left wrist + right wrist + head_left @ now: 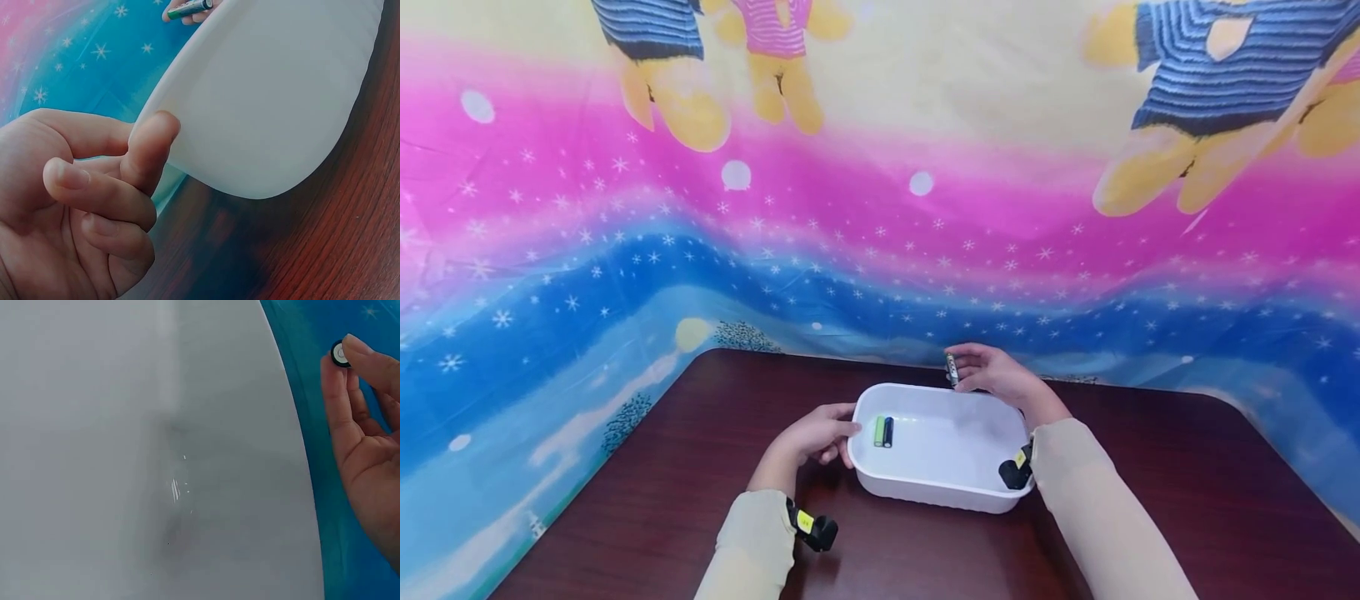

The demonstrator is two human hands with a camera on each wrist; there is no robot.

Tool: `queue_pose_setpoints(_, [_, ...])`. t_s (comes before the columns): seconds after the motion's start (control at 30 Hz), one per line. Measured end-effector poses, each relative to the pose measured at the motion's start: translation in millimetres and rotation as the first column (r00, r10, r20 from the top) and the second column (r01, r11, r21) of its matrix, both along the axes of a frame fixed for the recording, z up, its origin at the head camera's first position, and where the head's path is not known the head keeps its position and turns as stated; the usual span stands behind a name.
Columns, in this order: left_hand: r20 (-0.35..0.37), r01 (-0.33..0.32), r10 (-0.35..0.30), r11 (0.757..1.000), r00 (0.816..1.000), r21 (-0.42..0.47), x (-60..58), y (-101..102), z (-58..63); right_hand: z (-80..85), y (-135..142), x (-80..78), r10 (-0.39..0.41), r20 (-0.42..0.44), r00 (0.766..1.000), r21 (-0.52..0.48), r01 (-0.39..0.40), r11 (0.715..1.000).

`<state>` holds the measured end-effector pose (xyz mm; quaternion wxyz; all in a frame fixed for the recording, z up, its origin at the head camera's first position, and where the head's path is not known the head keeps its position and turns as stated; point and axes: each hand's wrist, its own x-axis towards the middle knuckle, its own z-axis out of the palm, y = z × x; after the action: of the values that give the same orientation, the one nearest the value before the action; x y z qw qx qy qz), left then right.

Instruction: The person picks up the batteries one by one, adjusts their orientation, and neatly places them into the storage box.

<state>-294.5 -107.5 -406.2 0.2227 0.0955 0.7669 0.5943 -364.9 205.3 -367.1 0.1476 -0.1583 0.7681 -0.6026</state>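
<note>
A white plastic tub (pixel 955 446) with rounded corners is at the middle of the table. My left hand (pixel 816 435) pinches its left rim between thumb and forefinger; the left wrist view shows the other fingers curled below the tub wall (pixel 262 106). Inside the tub, near the left end, a green battery (pixel 879 432) and a dark battery (pixel 888 432) lie side by side. Beyond the tub's far rim, my right hand (pixel 997 375) pinches another small battery (pixel 952 370) between thumb and fingers. Its round white end with a dark ring faces the right wrist camera.
The dark red-brown wooden table (pixel 647 483) extends to both sides of the tub. A printed cloth (pixel 880 225) with snowflakes and bears hangs right behind its back edge. Black wrist cameras sit on both wrists, the right one (pixel 1017 471) overlapping the tub's right corner.
</note>
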Motion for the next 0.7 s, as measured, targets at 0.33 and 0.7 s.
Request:
queue_pose_setpoints(0.33, [0.02, -0.02, 0.02, 1.0, 1.0, -0.007, 0.8, 1, 1.9, 2.6, -25, 9.0, 0.182, -0.024, 0.983, 0.209, -0.173, 0.962])
queue_pose_setpoints(0.7, [0.038, -0.022, 0.022, 1.0, 0.999, -0.012, 0.4, 1, 3.1, -4.3, -60, 13.3, 0.313, -0.146, 0.938, 0.595, -0.169, 0.785])
